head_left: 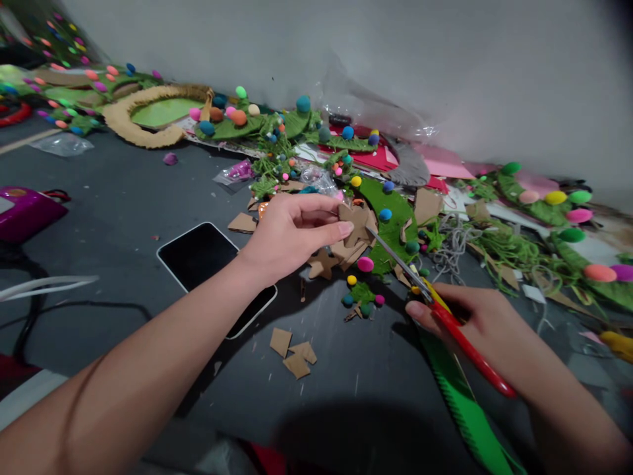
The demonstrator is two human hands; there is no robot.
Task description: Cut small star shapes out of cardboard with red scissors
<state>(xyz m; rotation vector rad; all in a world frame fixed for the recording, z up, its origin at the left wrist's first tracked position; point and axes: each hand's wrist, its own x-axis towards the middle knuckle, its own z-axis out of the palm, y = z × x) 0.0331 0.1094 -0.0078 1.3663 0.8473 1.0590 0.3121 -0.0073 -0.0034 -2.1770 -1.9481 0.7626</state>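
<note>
My left hand (291, 231) pinches a small cardboard star (355, 223) between thumb and fingers, above a heap of cardboard scraps. In my right hand (484, 330) is a pair of scissors (448, 320) with red and yellow handles, fingers wrapped round the grips. The scissor blades point up and left, their tips at the star's right edge; I cannot tell whether they touch it. Another cardboard star (324, 264) lies just below on the table. A curved green felt piece (390, 231) with coloured pompoms lies behind the blades.
A phone (200, 254) lies under my left forearm. Loose cardboard pieces (297, 366) are nearer me. A green strip (459, 396) runs below my right hand. A purple device (30, 214) sits far left. Grey yarn (452, 247) and a tan ring (119, 119) lie along the wall.
</note>
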